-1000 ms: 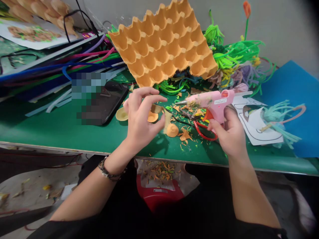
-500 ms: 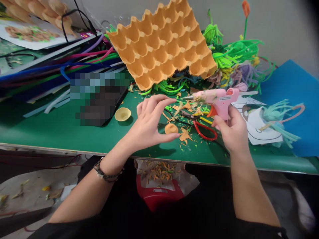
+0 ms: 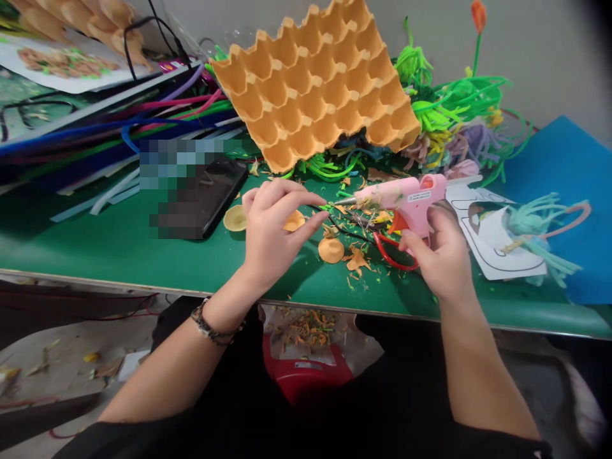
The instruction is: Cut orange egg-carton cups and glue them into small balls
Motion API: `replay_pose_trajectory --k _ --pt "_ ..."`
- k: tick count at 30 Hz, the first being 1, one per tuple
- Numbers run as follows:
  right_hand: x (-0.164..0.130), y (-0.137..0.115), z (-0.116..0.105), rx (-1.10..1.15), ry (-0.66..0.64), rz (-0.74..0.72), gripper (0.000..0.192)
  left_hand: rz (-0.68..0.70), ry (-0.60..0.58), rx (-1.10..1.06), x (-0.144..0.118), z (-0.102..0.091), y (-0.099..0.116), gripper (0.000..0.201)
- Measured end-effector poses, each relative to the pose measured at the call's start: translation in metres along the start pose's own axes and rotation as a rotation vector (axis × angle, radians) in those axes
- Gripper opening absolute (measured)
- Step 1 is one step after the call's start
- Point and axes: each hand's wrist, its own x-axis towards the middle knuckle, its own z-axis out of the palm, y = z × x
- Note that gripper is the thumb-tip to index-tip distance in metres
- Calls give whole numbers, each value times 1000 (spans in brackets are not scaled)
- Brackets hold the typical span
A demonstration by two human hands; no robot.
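My right hand [image 3: 444, 255] grips a pink hot glue gun [image 3: 406, 197] by its handle, its metal nozzle pointing left. Shreds of fibre cling to the gun's barrel. My left hand [image 3: 277, 236] is just left of the nozzle tip, thumb and forefinger a little apart with nothing visible between them. Through that gap shows an orange cup piece [image 3: 295, 220], seemingly on the table and partly hidden. A pale yellow cup [image 3: 234, 218] sits left of the hand, partly covered by it. Below the nozzle lies a round orange piece [image 3: 331, 250], beside red-handled scissors [image 3: 394, 255].
An orange egg tray [image 3: 315, 89] leans at the back over green pipe cleaners [image 3: 329, 167]. A dark phone [image 3: 210, 197] lies left, near long coloured strips [image 3: 95, 153]. At right are a white paper cutout [image 3: 497, 248], a teal tassel [image 3: 530, 220] and a blue sheet [image 3: 564, 166].
My left thumb and fingers have drawn closer together by the nozzle. The glue gun has shifted slightly left and down. The orange cup piece behind my left hand has come into sight.
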Motion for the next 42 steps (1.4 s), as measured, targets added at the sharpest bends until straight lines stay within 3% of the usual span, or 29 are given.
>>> replay_pose_trajectory --k 42 --pt "-1 2 -2 22 -20 0 23 24 0 76 -2 5 -1 13"
